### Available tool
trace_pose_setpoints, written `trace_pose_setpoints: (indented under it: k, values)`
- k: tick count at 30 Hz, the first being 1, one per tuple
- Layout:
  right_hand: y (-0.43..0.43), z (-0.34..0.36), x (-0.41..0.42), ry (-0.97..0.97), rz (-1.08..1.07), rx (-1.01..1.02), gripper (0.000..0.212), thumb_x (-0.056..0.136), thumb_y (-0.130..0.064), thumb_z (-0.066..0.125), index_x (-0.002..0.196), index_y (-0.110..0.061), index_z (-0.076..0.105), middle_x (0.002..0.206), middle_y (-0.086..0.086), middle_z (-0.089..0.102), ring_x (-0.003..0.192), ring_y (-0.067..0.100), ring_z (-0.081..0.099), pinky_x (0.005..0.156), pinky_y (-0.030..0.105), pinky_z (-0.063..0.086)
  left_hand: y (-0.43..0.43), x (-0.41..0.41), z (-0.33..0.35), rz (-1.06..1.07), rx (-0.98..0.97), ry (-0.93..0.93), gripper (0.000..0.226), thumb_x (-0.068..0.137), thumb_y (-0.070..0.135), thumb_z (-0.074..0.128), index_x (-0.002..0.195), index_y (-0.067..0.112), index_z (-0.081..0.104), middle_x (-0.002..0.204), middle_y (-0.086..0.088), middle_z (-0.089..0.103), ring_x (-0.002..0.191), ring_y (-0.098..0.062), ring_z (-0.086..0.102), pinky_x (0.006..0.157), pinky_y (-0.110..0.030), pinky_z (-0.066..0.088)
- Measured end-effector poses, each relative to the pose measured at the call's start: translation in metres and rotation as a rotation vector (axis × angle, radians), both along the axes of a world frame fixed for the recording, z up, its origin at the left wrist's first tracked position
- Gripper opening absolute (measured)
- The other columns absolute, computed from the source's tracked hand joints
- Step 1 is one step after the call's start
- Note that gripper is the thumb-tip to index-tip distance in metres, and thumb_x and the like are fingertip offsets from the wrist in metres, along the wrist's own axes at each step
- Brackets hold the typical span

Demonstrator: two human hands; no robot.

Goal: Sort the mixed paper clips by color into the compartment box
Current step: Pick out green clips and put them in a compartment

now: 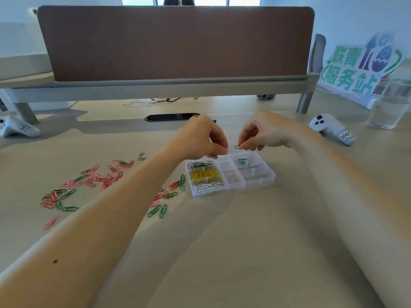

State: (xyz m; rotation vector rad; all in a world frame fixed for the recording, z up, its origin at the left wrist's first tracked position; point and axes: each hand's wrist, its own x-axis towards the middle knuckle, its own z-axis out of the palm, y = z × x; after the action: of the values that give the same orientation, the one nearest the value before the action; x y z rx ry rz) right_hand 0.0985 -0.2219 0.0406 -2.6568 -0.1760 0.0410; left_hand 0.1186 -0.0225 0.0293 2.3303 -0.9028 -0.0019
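Observation:
A clear compartment box [264, 174] lies on the desk. Its left column holds silver clips [200, 164], yellow clips [203, 174] and white clips [206, 187]; a far right compartment holds a few green clips [242, 160]. My right hand [264, 132] pinches a green paper clip [238, 147] just above the box's far edge. My left hand [201, 137] hovers with curled fingers over the box's far left corner; whether it holds a clip is hidden. Loose pink and green clips [97, 178] lie scattered left of the box, more [171, 192] beside it.
A brown divider panel [175, 43] on a grey frame spans the back of the desk. White controllers lie at far left [20, 128] and at right [331, 127]. A glass of water [389, 105] stands far right, beside a green sign [360, 65]. A cable slot [171, 117] lies behind my hands.

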Motion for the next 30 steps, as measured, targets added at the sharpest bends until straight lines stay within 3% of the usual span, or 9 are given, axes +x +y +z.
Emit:
trace_pose_setpoints:
  k: [2,6,10,16,20,23,26,30]
  values:
    - [-0.012,0.0,-0.005,0.031,-0.024,0.018,0.007,0.081,-0.013,0.075,0.084,-0.019,0.076,0.079,0.003,0.074,0.079,0.021,0.07,0.074,0.035,0.058,-0.02,0.0,-0.001,-0.02,0.006,-0.01,0.004,0.077,0.013,0.078,0.08,0.012,0.075,0.07,0.001,0.072,0.054,-0.004,0.067,0.055,-0.01,0.051]
    - [-0.021,-0.004,-0.007,0.035,-0.047,0.037,0.011,0.082,-0.012,0.074,0.09,-0.018,0.077,0.079,-0.001,0.073,0.071,0.011,0.065,0.063,0.024,0.054,-0.048,0.004,0.002,-0.022,0.061,-0.083,0.009,0.075,0.019,0.08,0.082,0.016,0.075,0.063,0.009,0.068,0.05,0.004,0.061,0.051,-0.003,0.043]
    - [-0.023,-0.008,-0.005,0.064,-0.046,0.021,0.015,0.081,-0.013,0.074,0.094,-0.019,0.077,0.081,-0.002,0.073,0.069,0.006,0.063,0.059,0.02,0.049,-0.056,0.01,0.001,-0.037,0.12,-0.092,0.01,0.077,0.014,0.078,0.087,0.015,0.075,0.066,0.008,0.069,0.056,0.001,0.063,0.058,-0.007,0.049]
    - [-0.021,-0.013,0.002,0.007,-0.059,0.027,0.01,0.083,-0.021,0.074,0.092,-0.023,0.077,0.085,-0.003,0.074,0.076,0.01,0.067,0.073,0.028,0.056,-0.041,0.013,0.006,-0.046,0.121,-0.077,0.012,0.079,0.012,0.075,0.089,0.018,0.074,0.074,0.012,0.068,0.06,0.002,0.064,0.059,-0.009,0.05]
    - [-0.026,-0.019,0.004,0.026,-0.144,0.073,0.009,0.082,-0.024,0.076,0.083,-0.016,0.073,0.08,0.005,0.073,0.068,0.013,0.068,0.054,0.022,0.053,-0.008,0.018,0.015,0.02,0.319,-0.096,0.006,0.079,0.019,0.076,0.082,0.023,0.073,0.077,0.012,0.068,0.073,-0.001,0.062,0.066,-0.015,0.046]
    - [-0.028,-0.023,0.004,0.105,-0.191,0.117,0.018,0.076,-0.024,0.082,0.078,-0.011,0.071,0.076,0.008,0.071,0.065,0.018,0.069,0.054,0.023,0.053,0.012,0.016,0.01,-0.001,0.492,-0.004,0.005,0.079,0.025,0.076,0.082,0.028,0.074,0.076,0.018,0.067,0.074,0.002,0.061,0.066,-0.016,0.039]
    - [-0.026,-0.026,0.003,0.138,-0.198,0.147,0.019,0.075,-0.019,0.083,0.081,-0.006,0.071,0.074,0.005,0.069,0.061,0.015,0.067,0.052,0.022,0.053,0.016,0.014,0.003,0.003,0.524,-0.013,0.005,0.08,0.027,0.075,0.085,0.028,0.075,0.076,0.02,0.064,0.073,0.002,0.058,0.064,-0.016,0.038]
    - [-0.026,-0.026,0.002,0.156,-0.204,0.165,0.016,0.078,-0.013,0.08,0.085,-0.002,0.071,0.073,0.006,0.068,0.059,0.013,0.064,0.05,0.021,0.052,0.015,0.015,0.002,0.005,0.547,-0.062,0.006,0.082,0.028,0.073,0.087,0.027,0.075,0.081,0.015,0.065,0.079,-0.002,0.059,0.075,-0.023,0.042]
